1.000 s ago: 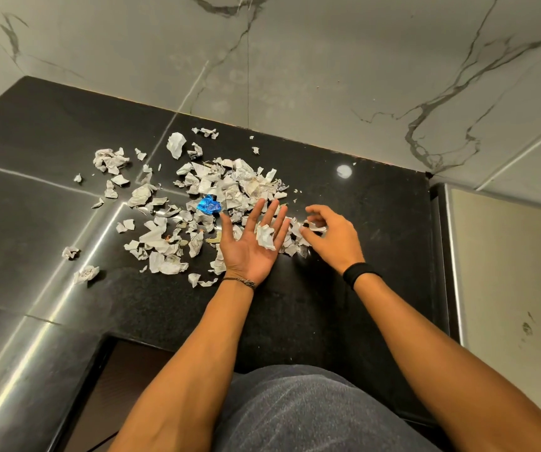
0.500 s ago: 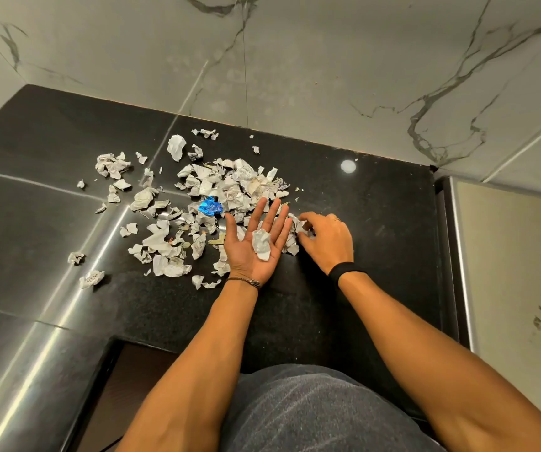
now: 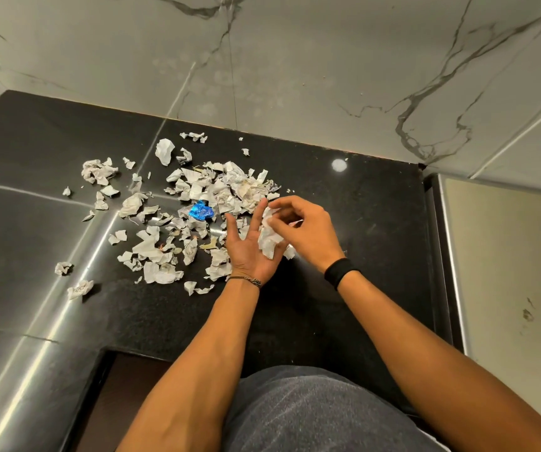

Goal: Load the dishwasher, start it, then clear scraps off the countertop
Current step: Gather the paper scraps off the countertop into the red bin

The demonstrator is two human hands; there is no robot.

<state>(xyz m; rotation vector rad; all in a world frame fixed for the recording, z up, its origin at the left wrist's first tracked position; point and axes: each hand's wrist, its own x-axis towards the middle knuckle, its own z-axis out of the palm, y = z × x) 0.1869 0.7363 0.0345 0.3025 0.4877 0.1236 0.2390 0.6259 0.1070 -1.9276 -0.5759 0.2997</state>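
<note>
- Gathering scraps is the step you are in, as I judge it. Your left hand [image 3: 248, 256] lies palm up over the dark surface [image 3: 370, 230], fingers straight and spread, serving as a tray for a small wad of paper [image 3: 268, 240].
- Your right hand [image 3: 308, 231] has its fingers curled and pinched on that same wad, setting it against the left palm.
- Most of the clearing is left to do. The main heap of scraps [image 3: 226, 187] lies on the surface just beyond and to the left of your hands, with a blue foil wrapper [image 3: 200, 211] lying in it.
- Stray bits [image 3: 80, 288] sit well apart from the heap toward the left, and a few more lie near the marble wall [image 3: 295, 76].
- The dishwasher is not in view, so you cannot tell from here whether it is loaded or running. The task's order suggests that part is behind you.
- No bin or bag shows, so where this handful goes stays open.
</note>
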